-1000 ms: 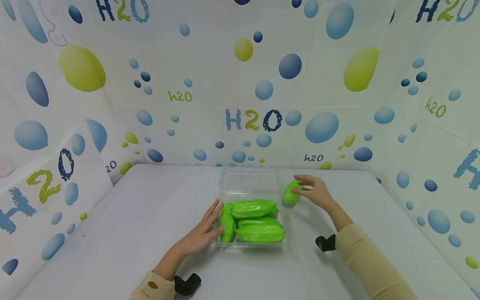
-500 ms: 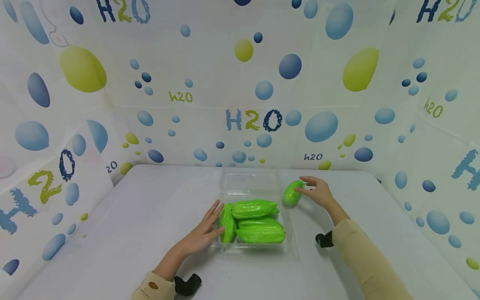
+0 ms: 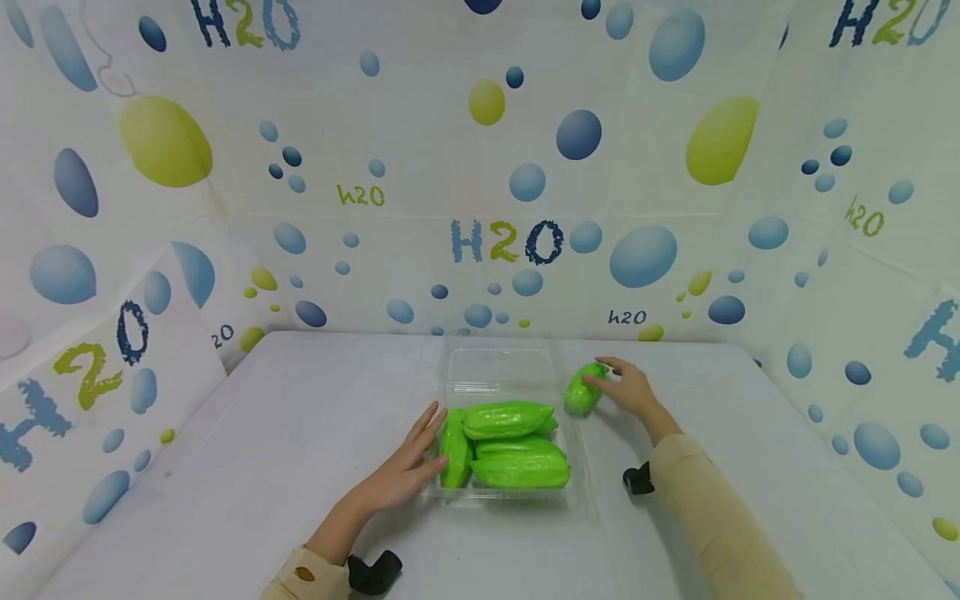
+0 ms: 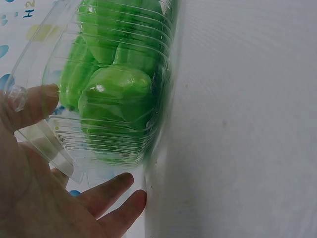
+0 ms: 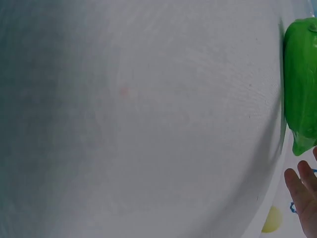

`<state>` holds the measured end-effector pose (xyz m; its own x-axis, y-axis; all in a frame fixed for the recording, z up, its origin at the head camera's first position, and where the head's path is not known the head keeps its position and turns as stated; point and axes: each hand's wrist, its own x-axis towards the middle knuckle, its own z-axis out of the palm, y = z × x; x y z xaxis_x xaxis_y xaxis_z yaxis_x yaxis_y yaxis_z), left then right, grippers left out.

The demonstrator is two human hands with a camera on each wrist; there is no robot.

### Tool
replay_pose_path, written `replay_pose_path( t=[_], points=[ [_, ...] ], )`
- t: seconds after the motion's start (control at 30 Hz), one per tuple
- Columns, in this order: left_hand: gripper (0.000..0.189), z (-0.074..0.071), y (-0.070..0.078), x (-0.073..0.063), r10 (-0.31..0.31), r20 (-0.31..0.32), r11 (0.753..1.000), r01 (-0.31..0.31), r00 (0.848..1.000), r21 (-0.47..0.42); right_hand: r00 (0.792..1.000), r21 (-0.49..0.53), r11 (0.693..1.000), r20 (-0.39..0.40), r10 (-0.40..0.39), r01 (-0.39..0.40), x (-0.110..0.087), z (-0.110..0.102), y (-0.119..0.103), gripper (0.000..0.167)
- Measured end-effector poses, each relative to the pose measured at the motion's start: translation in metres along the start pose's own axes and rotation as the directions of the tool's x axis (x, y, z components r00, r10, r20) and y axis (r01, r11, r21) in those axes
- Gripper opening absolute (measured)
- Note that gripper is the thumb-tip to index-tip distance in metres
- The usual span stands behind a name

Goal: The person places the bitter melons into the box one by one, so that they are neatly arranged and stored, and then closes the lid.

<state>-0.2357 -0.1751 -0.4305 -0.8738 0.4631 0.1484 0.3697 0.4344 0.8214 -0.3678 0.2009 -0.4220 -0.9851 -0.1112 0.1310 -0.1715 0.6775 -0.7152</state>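
Observation:
A clear plastic clamshell box (image 3: 498,493), its lid (image 3: 501,364) folded back, holds several glossy green ribbed gourds (image 3: 521,469); their exact kind is unclear. At the box's left side is my left hand (image 3: 405,468), fingers spread and extended; the left wrist view shows the thumb at the rim and other fingertips by the box's end wall. Another green gourd (image 3: 582,393) lies on the table to the right of the box. My right hand (image 3: 628,390) is at its far end, thumb and fingers around it without a clear grip. In the right wrist view several fingers (image 5: 295,183) extend beside its pointed tip.
A white-covered table (image 3: 300,417) spreads around the box, its far edge meeting a printed backdrop (image 3: 420,150) with blue and yellow-green spots. Black wrist devices (image 3: 375,573) sit by both sleeves. Sheeting also stands along the left and right sides.
My right hand first drew slightly right from the loose gourd, then came back left over its far end. The left hand and the filled box have stayed in place.

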Motion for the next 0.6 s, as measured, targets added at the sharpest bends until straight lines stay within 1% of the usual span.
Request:
replay_pose_path(
  t=[0.13, 0.27, 0.47, 0.6],
  points=[
    [0.065, 0.0003, -0.0018, 0.0004, -0.002, -0.004, 1.000, 0.002, 1.000, -0.004, 0.999, -0.062, 0.998, 0.033, 0.014, -0.012, 0.0023, 0.0029, -0.0039, 0.070],
    [0.065, 0.0000, -0.0029, 0.0003, 0.003, -0.009, 1.000, -0.003, 1.000, -0.001, 0.999, -0.095, 0.995, 0.052, 0.002, 0.003, 0.0047, 0.0053, -0.0081, 0.070],
    [0.065, 0.0004, -0.0034, 0.0005, 0.008, 0.002, 1.000, -0.008, 1.000, 0.011, 0.998, -0.141, 0.990, 0.056, 0.003, 0.005, 0.0099, 0.0074, -0.0069, 0.071],
    [0.065, 0.0002, -0.0051, 0.0001, -0.001, -0.002, 1.000, 0.001, 1.000, 0.018, 0.999, -0.145, 0.989, 0.049, -0.009, 0.016, 0.0105, 0.0063, -0.0061, 0.070]
  ],
)
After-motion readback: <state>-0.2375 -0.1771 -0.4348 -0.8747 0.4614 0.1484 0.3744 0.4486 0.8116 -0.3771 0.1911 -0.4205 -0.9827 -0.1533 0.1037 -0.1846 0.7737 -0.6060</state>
